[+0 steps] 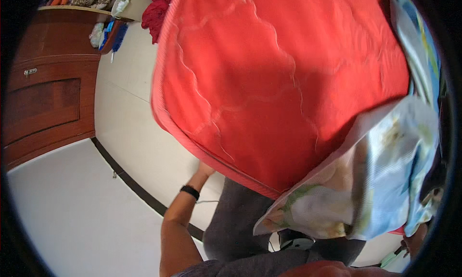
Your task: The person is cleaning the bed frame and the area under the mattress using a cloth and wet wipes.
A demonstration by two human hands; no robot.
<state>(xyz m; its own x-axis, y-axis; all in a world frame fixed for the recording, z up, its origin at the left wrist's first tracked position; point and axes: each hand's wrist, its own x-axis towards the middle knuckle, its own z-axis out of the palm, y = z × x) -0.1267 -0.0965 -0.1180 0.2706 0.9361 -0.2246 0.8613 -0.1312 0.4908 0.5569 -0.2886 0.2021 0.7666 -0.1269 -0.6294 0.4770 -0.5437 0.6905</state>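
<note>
One left hand (205,169) is partly hidden under red quilted pad (250,74), right hand (417,239) near floral fabric (385,171); their grip I cannot tell

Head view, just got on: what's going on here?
A person is handling a large red quilted piece that fills much of the view, with a blue-and-white patterned cloth along its right side. The left hand is at the quilted piece's lower-left edge, fingers hidden. The right hand is dim, near the cloth's lower end; its grip is unclear.
</note>
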